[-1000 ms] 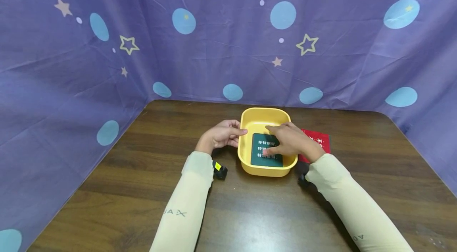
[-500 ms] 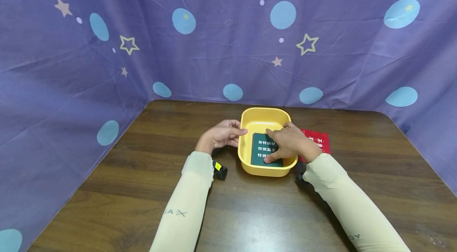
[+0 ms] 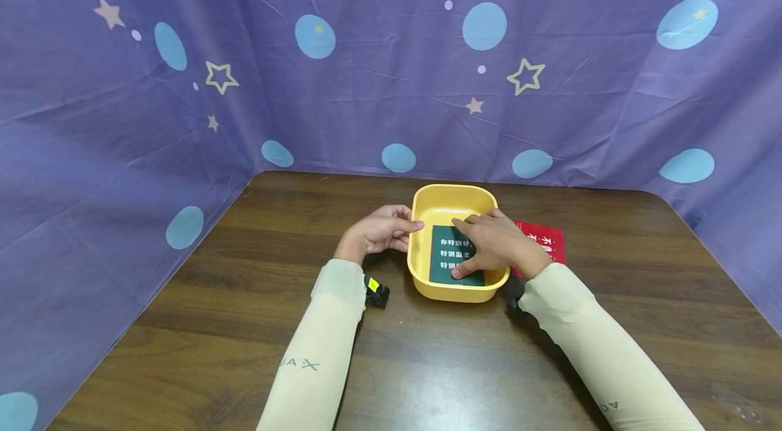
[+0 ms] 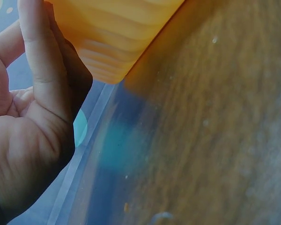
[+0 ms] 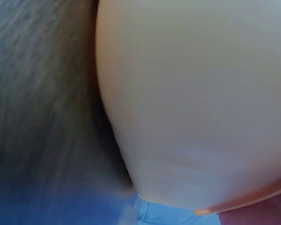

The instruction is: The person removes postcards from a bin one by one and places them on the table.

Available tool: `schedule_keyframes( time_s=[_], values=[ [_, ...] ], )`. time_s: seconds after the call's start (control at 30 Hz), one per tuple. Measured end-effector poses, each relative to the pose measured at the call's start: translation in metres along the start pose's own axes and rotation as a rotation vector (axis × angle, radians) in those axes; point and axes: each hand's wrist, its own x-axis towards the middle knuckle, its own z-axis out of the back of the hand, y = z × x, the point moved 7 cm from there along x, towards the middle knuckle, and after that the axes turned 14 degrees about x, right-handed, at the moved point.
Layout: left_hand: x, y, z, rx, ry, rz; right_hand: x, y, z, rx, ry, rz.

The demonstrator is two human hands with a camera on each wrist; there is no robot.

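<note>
A yellow plastic basin (image 3: 449,292) stands on the table. My left hand (image 3: 381,231) pinches its left rim, thumb over the edge and fingers outside. In the left wrist view, that hand (image 4: 42,103) is beside the basin's ribbed wall (image 4: 122,33). Inside the basin lies a dark green booklet (image 3: 442,268) with white lettering. My right hand (image 3: 497,241) reaches over the right rim with fingers spread, its thumb on the booklet; the palm hides the booklet's right part. The basin's pale wall (image 5: 192,103) fills most of the right wrist view.
A red booklet (image 3: 544,234) with white characters lies on the wooden table (image 3: 293,248), right of the basin and partly hidden by the right hand. Black wrist cameras (image 3: 375,292) sit under the sleeves. A purple curtain (image 3: 379,98) hangs behind the table.
The right thumb has moved down on the green booklet, uncovering some lettering. The booklet has shifted very slightly away and left. The left hand and the basin have stayed put.
</note>
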Motion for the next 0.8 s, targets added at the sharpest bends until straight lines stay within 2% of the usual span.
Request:
schedule_keyframes(
  time_s=[0.4,0.8],
  values=[
    [0.0001,-0.0003,-0.0014,-0.007,0.012,-0.003,-0.0019,-0.0006,0.0051,0.068,-0.065,0.014],
    [-0.0009,-0.0006,-0.0007,-0.008,0.004,0.006,0.0003,-0.0029,0.0073,0.134,-0.07,-0.001]
  ],
)
